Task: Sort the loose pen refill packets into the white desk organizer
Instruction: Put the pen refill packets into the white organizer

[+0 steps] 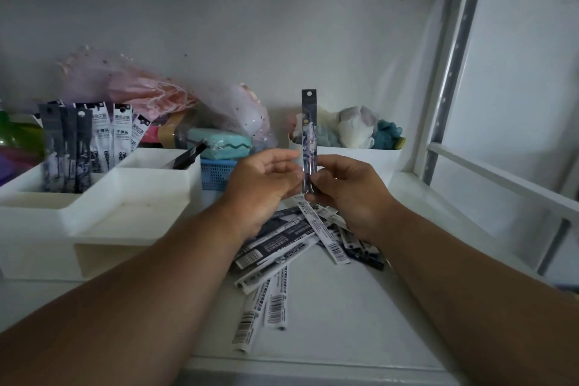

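One packet (309,135) is held upright right of the organizer (94,197), pinched by the right hand (344,194), left hand (266,185) loosely curled beside it; transfer leftward into the rear compartment is judged next.

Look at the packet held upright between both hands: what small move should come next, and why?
Probably carry the packet, which the right hand pinches low down, left to the organizer and slot it beside the dark packets standing in the back-left compartment. It looks dark like them, and the left hand seems only to steady it. A loose pile still waits below.
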